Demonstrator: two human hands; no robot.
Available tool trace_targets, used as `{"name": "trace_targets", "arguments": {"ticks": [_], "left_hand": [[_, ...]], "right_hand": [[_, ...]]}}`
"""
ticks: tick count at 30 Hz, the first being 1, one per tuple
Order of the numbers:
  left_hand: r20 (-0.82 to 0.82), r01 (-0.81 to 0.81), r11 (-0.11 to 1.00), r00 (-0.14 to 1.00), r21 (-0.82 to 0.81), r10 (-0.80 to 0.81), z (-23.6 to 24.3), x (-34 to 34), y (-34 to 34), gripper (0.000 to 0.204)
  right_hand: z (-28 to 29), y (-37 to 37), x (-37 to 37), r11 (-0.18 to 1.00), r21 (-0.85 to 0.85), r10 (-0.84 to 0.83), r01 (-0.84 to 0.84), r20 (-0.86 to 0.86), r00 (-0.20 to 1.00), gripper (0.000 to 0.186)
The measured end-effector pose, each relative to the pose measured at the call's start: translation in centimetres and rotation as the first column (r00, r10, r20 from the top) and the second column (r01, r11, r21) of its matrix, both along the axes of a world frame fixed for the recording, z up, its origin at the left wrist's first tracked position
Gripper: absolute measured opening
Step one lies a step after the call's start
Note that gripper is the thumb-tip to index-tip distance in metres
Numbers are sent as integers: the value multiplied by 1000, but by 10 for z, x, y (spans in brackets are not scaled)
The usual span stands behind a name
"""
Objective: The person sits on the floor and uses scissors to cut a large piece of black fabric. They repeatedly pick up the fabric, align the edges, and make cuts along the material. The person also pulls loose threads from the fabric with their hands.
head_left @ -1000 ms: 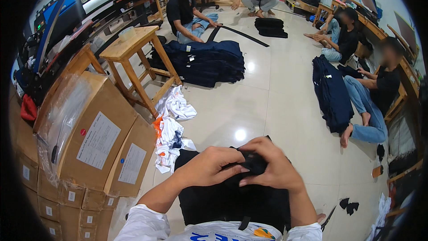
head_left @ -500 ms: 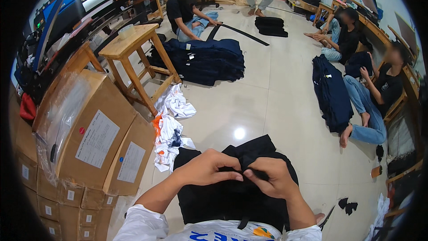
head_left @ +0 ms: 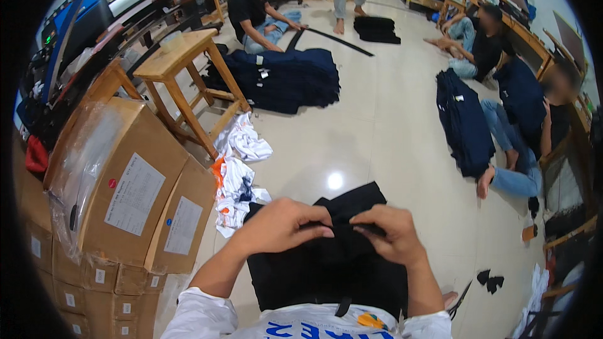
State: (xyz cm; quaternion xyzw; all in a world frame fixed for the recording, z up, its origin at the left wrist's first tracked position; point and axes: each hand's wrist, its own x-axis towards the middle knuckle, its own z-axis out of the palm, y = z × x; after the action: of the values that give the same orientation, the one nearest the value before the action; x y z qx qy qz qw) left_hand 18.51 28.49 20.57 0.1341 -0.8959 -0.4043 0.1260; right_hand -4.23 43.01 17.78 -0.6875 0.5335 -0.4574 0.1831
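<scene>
A black cloth garment (head_left: 326,273) lies spread over my lap, its far part folded up and pointing away from me. My left hand (head_left: 282,226) pinches a fold of it between thumb and fingers, near the middle. Just to the right, my right hand (head_left: 394,233) pinches the same fold, thumb below and fingers above. A short stretch of black cloth shows between the two sets of fingertips. The exact kind of garment cannot be made out.
Cardboard boxes (head_left: 132,182) are stacked at my left, beside a wooden stool (head_left: 176,56) and white cloths (head_left: 237,176). Navy garment piles lie ahead (head_left: 282,81) and right (head_left: 465,122). Co-workers sit on the floor; another person stands at the back. Black scraps (head_left: 490,281) lie right.
My hands have moved a little apart, stretching the fold between them. The co-worker at the right has lifted a navy garment higher. The standing person's legs have shifted left.
</scene>
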Motion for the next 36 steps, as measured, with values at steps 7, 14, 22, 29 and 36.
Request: {"name": "trace_targets", "arguments": {"ticks": [7,14,22,29,36], "left_hand": [[283,51,989,959,-141,-9,2,-14,-26,24],[94,-410,825,873,-389,478,-20,28,-95,22],[-498,-738,416,669,-531,552,92,47,5,35],[694,52,997,716,64,-82,-2,68,70,41],[600,140,918,719,370,-351,-87,26,63,40]], "right_hand": [[9,-28,-16,1000,24,-4,2,84,996,18],[35,-66,-94,992,-87,-111,88,-314,943,17],[91,-64,-102,546,-834,-565,78,-298,769,32],[-28,65,-57,941,-294,-311,167,-556,771,19],[-122,161,-32,647,599,-404,472,-255,878,27]]}}
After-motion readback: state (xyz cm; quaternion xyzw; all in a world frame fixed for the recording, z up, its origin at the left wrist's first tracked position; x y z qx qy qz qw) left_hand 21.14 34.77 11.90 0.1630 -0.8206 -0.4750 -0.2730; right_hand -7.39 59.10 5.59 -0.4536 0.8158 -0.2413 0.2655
